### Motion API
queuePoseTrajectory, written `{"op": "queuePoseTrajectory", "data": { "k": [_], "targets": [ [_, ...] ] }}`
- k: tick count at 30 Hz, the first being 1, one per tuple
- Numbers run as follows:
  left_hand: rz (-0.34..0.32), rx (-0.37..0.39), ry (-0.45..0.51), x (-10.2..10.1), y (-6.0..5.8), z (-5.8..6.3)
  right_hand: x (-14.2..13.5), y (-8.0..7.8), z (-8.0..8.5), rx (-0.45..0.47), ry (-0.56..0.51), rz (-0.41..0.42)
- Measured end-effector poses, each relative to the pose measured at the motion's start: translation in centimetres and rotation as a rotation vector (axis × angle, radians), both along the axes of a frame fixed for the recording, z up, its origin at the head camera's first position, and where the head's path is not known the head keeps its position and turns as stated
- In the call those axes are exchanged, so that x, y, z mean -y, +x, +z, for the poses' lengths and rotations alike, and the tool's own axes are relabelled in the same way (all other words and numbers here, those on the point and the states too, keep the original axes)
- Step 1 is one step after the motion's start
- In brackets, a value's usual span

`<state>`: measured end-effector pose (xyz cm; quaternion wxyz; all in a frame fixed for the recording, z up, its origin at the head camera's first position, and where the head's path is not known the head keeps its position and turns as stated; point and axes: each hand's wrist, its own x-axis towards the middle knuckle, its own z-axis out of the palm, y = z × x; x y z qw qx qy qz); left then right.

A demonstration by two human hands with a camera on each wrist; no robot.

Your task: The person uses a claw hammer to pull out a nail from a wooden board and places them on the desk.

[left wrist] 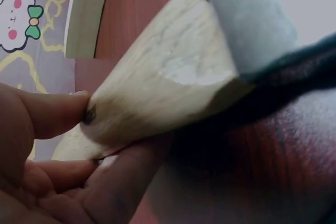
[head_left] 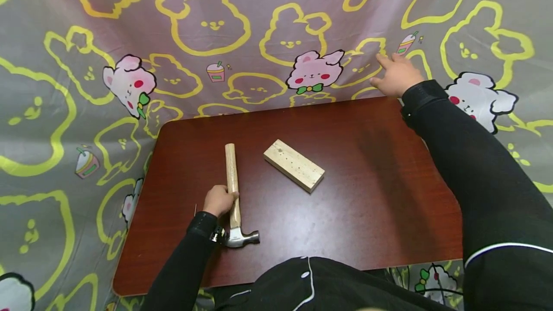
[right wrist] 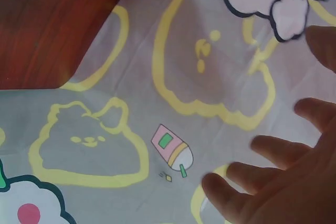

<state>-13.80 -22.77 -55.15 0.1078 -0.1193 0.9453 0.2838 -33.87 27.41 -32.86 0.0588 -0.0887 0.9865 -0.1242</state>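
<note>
My left hand (head_left: 219, 200) grips the wooden handle of a claw hammer (head_left: 231, 169) at the left of the table. The hammer's metal head (head_left: 242, 238) points toward the table's front edge. In the left wrist view, thumb and fingers (left wrist: 58, 114) pinch the pale handle (left wrist: 157, 66), with the blurred head beyond. Over the table's back right corner, my right hand (head_left: 399, 76) is raised with its fingers spread and nothing in them. The right wrist view shows these fingers (right wrist: 278, 153) straight before the cloth.
A pale wooden block (head_left: 294, 164) with small dark marks on its top lies mid-table, right of the hammer. A thin upright sliver (head_left: 196, 209) shows beside the left wrist. Patterned cloth (head_left: 259, 37) hangs behind the reddish-brown table (head_left: 345, 215).
</note>
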Motion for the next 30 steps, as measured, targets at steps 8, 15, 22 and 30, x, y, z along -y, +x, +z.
{"op": "queuePoseTrajectory", "data": {
  "k": [8,15,22,30],
  "targets": [
    [-0.08,0.02,-0.108,-0.5,-1.1,0.1,1.3,0.1,-1.2,-0.034,0.036,-0.041],
    [-0.077,0.022,-0.148,-1.3,-1.9,0.1,1.6,0.4,-2.2,-0.021,0.022,-0.053],
    [-0.099,0.021,-0.192,-1.6,-1.4,-0.1,2.5,0.5,-3.1,-0.006,0.011,-0.035],
    [-0.029,-0.094,-0.323,-1.7,-3.9,3.9,2.7,0.8,-3.6,0.002,0.013,-0.056]
  ]
}}
